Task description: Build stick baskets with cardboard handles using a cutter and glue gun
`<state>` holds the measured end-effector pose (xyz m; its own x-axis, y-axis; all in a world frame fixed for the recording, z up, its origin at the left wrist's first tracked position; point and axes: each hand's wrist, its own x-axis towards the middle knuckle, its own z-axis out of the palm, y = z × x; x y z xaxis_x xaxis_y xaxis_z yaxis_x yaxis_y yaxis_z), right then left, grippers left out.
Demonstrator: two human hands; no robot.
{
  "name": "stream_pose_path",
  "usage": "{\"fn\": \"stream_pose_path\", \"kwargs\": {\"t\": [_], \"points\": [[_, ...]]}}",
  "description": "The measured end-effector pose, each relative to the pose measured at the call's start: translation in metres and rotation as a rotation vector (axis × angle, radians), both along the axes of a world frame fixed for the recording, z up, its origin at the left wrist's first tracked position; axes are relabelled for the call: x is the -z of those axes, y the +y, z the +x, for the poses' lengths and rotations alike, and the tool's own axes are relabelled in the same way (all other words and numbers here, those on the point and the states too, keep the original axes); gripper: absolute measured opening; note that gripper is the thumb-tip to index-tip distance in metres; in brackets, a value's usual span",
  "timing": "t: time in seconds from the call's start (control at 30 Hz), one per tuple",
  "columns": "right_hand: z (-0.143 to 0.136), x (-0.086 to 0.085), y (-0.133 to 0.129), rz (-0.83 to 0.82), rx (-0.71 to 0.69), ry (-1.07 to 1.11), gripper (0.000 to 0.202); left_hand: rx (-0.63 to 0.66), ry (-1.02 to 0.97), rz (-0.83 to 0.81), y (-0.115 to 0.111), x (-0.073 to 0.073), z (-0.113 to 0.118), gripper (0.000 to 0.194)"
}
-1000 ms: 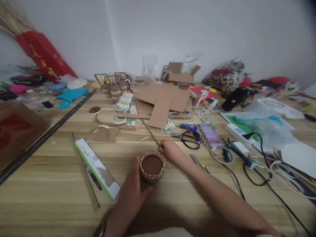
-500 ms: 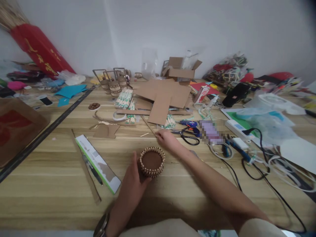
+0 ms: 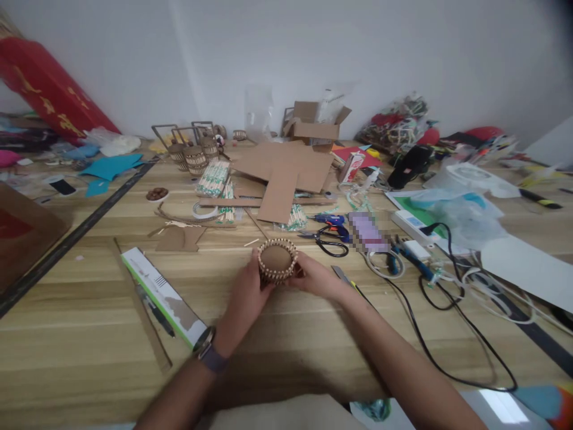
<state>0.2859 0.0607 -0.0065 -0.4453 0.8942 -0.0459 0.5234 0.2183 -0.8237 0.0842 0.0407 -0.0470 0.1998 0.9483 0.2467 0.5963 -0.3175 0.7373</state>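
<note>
A small round basket [image 3: 277,277], made of brown cord and pale sticks with a brown cardboard base, is between my two hands. My left hand [image 3: 247,298] curves around its left side, with a watch [image 3: 206,346] on the wrist. Against its right side, the fingers of my right hand [image 3: 311,276] are bent and grip the wall. The fingertips under and behind the basket are hidden. Just beyond it lie a short pale stick [image 3: 251,242] and a thin brown strip [image 3: 257,223].
Black-handled scissors [image 3: 333,243], a blue glue gun [image 3: 329,219] and a utility knife [image 3: 344,277] lie to the right, with cables beyond. Left is a long white box [image 3: 163,292] beside a pen-like tool [image 3: 161,316]. Cardboard sheets [image 3: 282,179] and lidded baskets [image 3: 196,159] stand farther back.
My right hand has left the thin brown strip and come back to the basket's right side. Both hands now hold the basket, which sits slightly farther from me. The view has shifted right.
</note>
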Motion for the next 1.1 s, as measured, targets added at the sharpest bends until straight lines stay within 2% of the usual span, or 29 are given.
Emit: {"fn": "stream_pose_path", "kwargs": {"t": [0.1,0.17,0.23,0.33,0.43,0.63,0.87,0.93,1.0,1.03,1.1], "points": [[0.008,-0.001,0.007,-0.039,-0.035,-0.024,0.041,0.043,-0.013,-0.047,0.011,-0.001,-0.003,0.098],[0.016,-0.002,0.007,-0.049,0.004,-0.038,0.044,0.030,-0.052,-0.065,0.010,0.000,-0.009,0.104],[0.021,-0.003,0.006,-0.055,0.143,-0.003,0.048,-0.017,-0.125,-0.091,0.007,0.000,-0.013,0.102],[0.017,-0.001,0.005,-0.082,0.398,0.209,0.061,-0.059,-0.251,-0.167,0.005,-0.004,-0.009,0.089],[-0.004,0.006,0.004,-0.100,0.478,0.338,0.083,-0.067,-0.338,-0.198,0.008,-0.006,0.004,0.080],[-0.041,0.018,-0.006,-0.001,0.418,0.361,0.098,-0.134,-0.358,-0.197,0.014,0.000,0.022,0.075],[-0.032,0.029,-0.001,-0.017,0.406,0.379,0.085,-0.152,-0.340,-0.155,0.015,0.000,0.018,0.076],[-0.021,0.027,-0.002,-0.009,0.382,0.417,0.079,-0.144,-0.283,-0.038,0.014,-0.005,0.014,0.080],[-0.006,0.019,-0.005,0.045,0.350,0.398,0.075,-0.113,-0.135,0.160,0.012,-0.014,0.011,0.081],[0.002,0.013,-0.006,0.101,0.324,0.349,0.073,-0.090,-0.037,0.253,0.011,-0.019,0.011,0.077],[0.017,-0.001,-0.005,0.253,0.222,0.183,0.064,-0.038,0.137,0.337,0.009,-0.030,0.013,0.056]]}}
